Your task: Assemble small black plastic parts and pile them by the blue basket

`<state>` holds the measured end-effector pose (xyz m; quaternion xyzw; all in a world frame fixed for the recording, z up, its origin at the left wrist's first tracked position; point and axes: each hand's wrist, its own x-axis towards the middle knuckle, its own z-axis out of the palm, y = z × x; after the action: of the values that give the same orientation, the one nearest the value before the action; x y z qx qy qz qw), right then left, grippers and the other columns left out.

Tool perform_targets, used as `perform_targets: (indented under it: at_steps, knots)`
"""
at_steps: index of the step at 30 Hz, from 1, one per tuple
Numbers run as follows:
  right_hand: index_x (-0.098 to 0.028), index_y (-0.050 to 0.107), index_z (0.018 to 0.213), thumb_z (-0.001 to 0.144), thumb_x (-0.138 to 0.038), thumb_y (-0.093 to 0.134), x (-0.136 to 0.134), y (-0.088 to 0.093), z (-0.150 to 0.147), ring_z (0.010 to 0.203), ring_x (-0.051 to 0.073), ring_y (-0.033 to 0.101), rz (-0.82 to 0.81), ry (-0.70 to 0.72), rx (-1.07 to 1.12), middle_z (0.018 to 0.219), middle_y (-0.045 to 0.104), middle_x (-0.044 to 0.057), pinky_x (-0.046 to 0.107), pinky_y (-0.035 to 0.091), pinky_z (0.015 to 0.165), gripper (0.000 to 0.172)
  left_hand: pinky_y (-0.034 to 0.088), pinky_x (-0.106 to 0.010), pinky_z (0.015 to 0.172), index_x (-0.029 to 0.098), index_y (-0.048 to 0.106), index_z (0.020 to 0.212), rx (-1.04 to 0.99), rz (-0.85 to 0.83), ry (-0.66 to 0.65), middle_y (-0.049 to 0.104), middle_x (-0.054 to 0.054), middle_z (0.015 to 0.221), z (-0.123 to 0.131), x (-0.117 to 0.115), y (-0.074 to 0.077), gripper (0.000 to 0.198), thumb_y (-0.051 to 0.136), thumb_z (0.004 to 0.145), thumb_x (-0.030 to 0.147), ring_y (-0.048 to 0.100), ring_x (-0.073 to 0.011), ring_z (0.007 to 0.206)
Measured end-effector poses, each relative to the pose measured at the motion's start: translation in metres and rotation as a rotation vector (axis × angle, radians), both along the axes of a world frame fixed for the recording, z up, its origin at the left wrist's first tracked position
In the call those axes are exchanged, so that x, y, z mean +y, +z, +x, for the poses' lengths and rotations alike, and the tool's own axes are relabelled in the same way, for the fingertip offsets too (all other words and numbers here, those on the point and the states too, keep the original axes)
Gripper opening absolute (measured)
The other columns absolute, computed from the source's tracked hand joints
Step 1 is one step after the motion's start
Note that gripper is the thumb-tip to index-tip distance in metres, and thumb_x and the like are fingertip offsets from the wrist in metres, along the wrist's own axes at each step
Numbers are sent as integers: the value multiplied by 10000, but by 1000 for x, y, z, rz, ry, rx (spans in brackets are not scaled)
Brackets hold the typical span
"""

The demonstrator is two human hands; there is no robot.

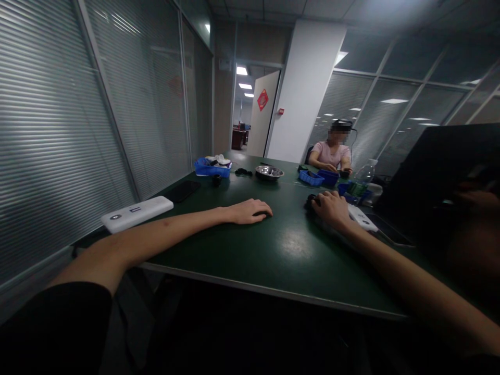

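My left hand (248, 211) rests palm down on the dark green table (242, 255), its fingers curled over a small dark object (262, 213) that is mostly hidden. My right hand (330, 205) lies further right, its fingers bent around a small black object (310, 202) at its fingertips. What either object is cannot be made out. Both forearms stretch across the table from the near edge.
A white power bank (136, 213) and a black phone (182, 191) lie at the left. A second white device (363, 219) sits beside my right wrist. Blue bins (213, 167), a metal bowl (269, 173), a water bottle (365, 174) and a seated person (332, 153) are at the far end.
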<state>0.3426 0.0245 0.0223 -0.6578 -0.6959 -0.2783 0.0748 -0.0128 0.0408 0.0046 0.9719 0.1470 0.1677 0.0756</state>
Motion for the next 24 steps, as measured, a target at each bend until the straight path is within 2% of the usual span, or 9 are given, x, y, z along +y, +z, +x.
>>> perform_targets:
  at_steps: [8, 14, 18, 24]
  knots:
    - [-145, 714, 964, 993, -422, 475, -5, 1, -11, 972, 309, 578, 24, 106, 30, 1044, 685, 169, 403, 451, 780, 367, 394, -411, 1079, 222, 613, 1292, -16, -19, 2, 627, -77, 1350, 1, -1, 1, 333, 471, 995, 270, 569, -237, 1250]
    - [-189, 699, 997, 996, -397, 516, -19, -3, -44, 975, 274, 608, 22, 370, 118, 1012, 668, 112, 375, 495, 823, 277, 391, -402, 1083, 209, 594, 1323, -34, -39, 31, 620, -90, 1363, 1, 1, -3, 358, 479, 998, 303, 563, -240, 1255]
    - [-206, 688, 1034, 1003, -388, 531, -37, -5, -74, 980, 264, 621, -22, 579, 252, 1019, 664, 91, 382, 517, 866, 242, 385, -405, 1083, 202, 582, 1344, -29, -71, 60, 618, -99, 1362, 1, 2, -3, 404, 480, 1007, 399, 560, -247, 1259]
    - [-232, 672, 1103, 1013, -366, 546, -67, -7, -110, 1064, 262, 636, -100, 824, 414, 1152, 677, 88, 422, 532, 944, 204, 392, -397, 1080, 176, 534, 1406, -81, -268, 134, 591, -124, 1391, 2, -8, 3, 724, 685, 844, 606, 546, -289, 1278]
